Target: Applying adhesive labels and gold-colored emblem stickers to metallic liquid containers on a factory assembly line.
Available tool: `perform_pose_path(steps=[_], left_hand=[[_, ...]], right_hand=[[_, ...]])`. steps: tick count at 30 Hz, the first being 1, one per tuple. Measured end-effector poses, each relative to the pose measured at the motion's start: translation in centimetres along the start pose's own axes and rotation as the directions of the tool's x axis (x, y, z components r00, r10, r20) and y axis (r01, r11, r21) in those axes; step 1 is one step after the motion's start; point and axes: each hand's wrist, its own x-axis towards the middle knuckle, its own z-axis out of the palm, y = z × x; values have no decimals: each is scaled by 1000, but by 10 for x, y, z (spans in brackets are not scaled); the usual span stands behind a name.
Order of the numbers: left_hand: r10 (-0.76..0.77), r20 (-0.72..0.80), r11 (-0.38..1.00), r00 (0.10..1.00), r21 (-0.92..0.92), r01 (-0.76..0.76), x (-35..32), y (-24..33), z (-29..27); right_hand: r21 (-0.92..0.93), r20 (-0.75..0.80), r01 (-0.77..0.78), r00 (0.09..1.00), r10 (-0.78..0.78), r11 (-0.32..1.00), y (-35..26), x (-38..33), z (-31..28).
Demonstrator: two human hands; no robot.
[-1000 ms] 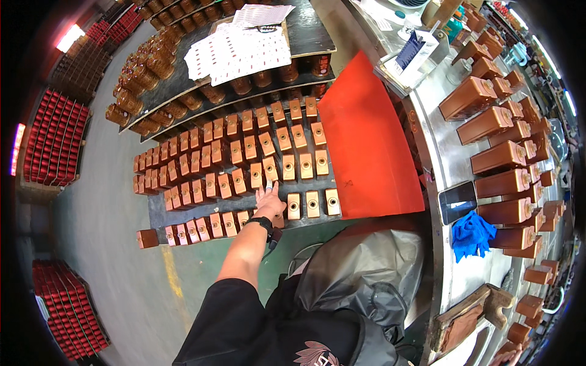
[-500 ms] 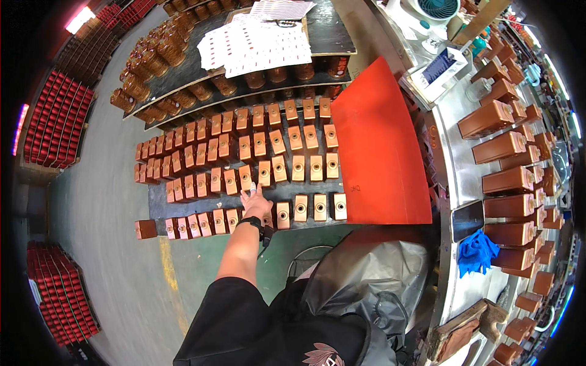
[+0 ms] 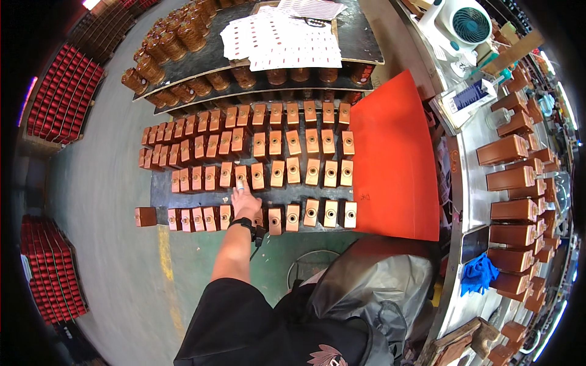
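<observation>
My left hand (image 3: 246, 202) reaches over a dark table (image 3: 293, 194), palm down, fingers stretched out, with a ring on one finger. A fingertip rests at the front of a brown rectangular bottle (image 3: 242, 172) in the third row; whether it presses on it I cannot tell. Several similar copper-brown bottles stand upright in rows, small round mouths on top. Below my wrist runs the nearest row, where my hand and wrist partly cover a bottle (image 3: 258, 218). A black band circles that wrist. My right hand is out of view.
A red sheet (image 3: 394, 165) covers the table's right end. Behind stands a shelf with amber jars (image 3: 174, 43) and printed sheets (image 3: 287, 46). At right, a metal bench (image 3: 473, 201) carries more bottles, a blue cloth (image 3: 479, 273) and a fan (image 3: 467, 21). Grey plastic sheeting (image 3: 372, 280) lies nearby.
The view has shifted. My left hand has moved leftward along the third row, to a bottle farther left. The bottles appear to stand where they were.
</observation>
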Motion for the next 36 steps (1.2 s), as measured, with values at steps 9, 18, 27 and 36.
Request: perform_pose_path(steps=[9, 18, 27, 36], left_hand=[[-107, 65, 994, 992, 21, 106, 12, -49, -24], [-111, -170, 994, 979, 2, 113, 15, -70, -26], [-342, 19, 927, 939, -157, 341, 23, -110, -45], [-208, -729, 931, 652, -351, -96, 7, -106, -55]], right_hand=[[-15, 89, 33, 996, -32, 999, 0, 37, 36], [-28, 163, 62, 985, -56, 998, 9, 70, 71], [-28, 200, 89, 976, -82, 996, 23, 102, 98], [3, 228, 89, 970, -87, 996, 60, 126, 121]])
